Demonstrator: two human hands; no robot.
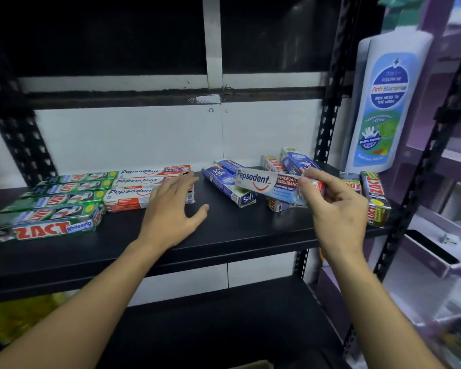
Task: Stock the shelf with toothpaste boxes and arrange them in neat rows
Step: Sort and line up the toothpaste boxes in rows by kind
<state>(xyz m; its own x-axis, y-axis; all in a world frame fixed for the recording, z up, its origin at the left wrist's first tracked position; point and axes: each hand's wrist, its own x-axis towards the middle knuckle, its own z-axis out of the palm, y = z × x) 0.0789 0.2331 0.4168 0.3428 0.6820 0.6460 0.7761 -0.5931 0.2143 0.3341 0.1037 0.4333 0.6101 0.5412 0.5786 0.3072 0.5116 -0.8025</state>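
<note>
On the black shelf [224,230], several green Zact boxes [56,206] lie in a row at the left. Beside them lie three white-and-red Pepsodent boxes [133,190]. My left hand [171,211] rests flat with straight fingers over the right end of the Pepsodent boxes. My right hand [336,209] pinches one end of another Pepsodent box [266,185] and holds it above the shelf. Under and behind it lies a loose pile of blue Safi boxes [224,182] and Zact boxes [375,198].
A large white anti-bacterial wash bottle [383,102] stands at the right beyond the black upright post [328,107]. Purple shelving [437,249] is at the far right. A lower black shelf [224,328] sits beneath. A white wall backs the shelf.
</note>
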